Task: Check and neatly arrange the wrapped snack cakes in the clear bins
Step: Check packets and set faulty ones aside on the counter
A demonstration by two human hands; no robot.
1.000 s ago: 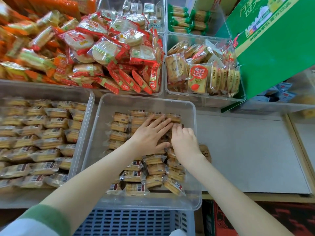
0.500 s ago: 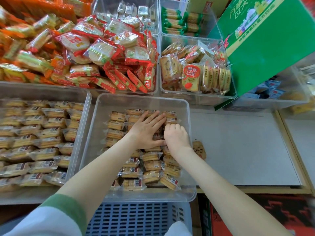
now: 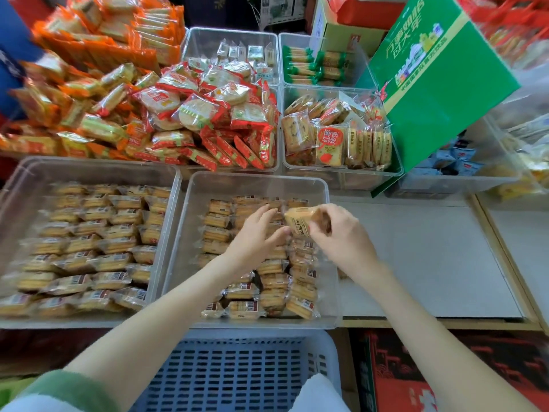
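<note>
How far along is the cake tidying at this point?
Done: the left bin looks filled, its rows fairly even. In hand: the right hand grips one wrapped cake above the middle bin, with the left hand open beside it. Left: the middle bin's rows look uneven on its right side, and its left strip is bare.

The box (image 3: 439, 93) bears large pale characters ending 过大年. A packet (image 3: 329, 145) has a red disc whose text starts 红枣. The cake (image 3: 303, 221) shows dark print, too blurred to read.
</note>
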